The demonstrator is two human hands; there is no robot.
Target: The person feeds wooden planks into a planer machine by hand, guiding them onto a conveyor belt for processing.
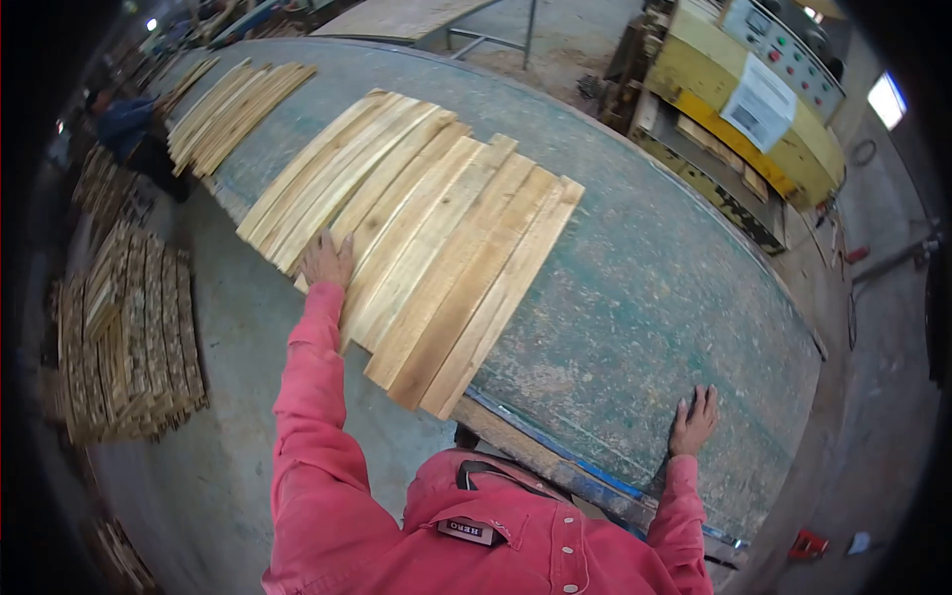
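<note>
Long pale wooden strips [436, 228] lie side by side across the green worktable [635, 327], their near ends reaching the table's front edge. My left hand [327, 260] rests on the near part of the strips, fingers spread, holding nothing. To the right, my right hand [694, 420] lies on the worn table top near its front edge, away from the wood. Its fingers are stretched out and hold nothing. Both arms wear pink sleeves.
Another group of strips [233, 109] lies farther along the table, near a person in dark blue [129, 129]. Stacked wood [129, 337] stands on the floor at left. A yellow machine [734, 99] with a control panel stands beyond the table.
</note>
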